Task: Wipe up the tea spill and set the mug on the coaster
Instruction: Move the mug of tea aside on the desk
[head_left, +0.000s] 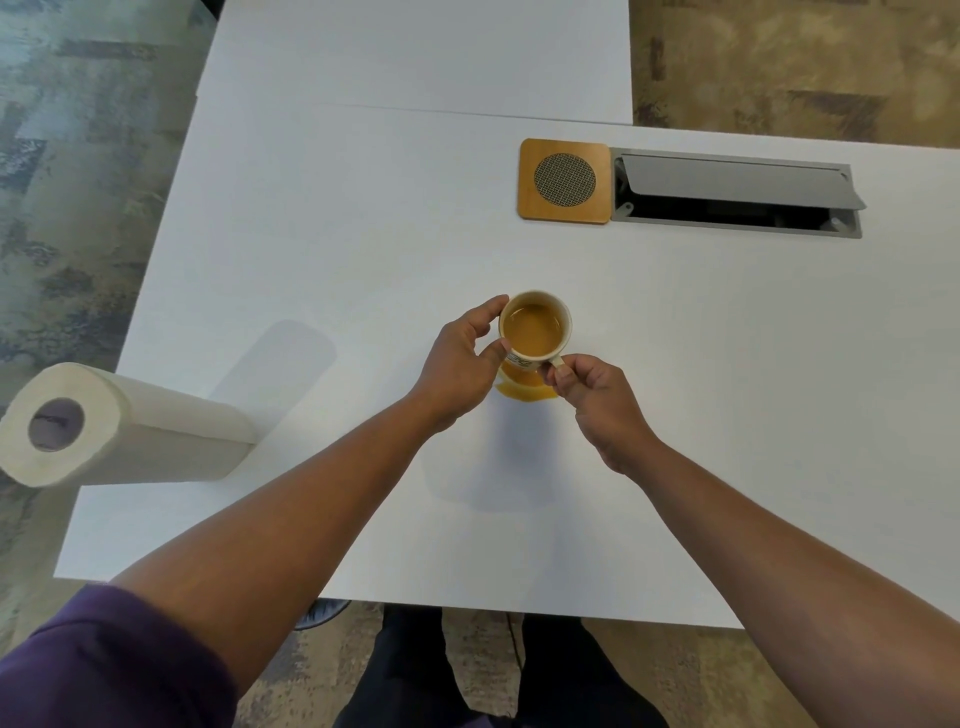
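A cream mug (535, 330) full of tea stands near the middle of the white table (322, 249). My left hand (462, 358) grips the mug's left side with thumb and fingers curled round it. My right hand (592, 392) pinches the mug's handle at its lower right. An amber tea spill (524, 388) lies on the table just under and in front of the mug, partly hidden by it. A square wooden coaster (564, 181) with a round mesh centre lies farther back, to the right of the mug.
A paper towel roll (119, 423) lies on its side at the table's left edge. An open grey cable hatch (737, 192) is set into the table right beside the coaster. Patterned carpet surrounds the table.
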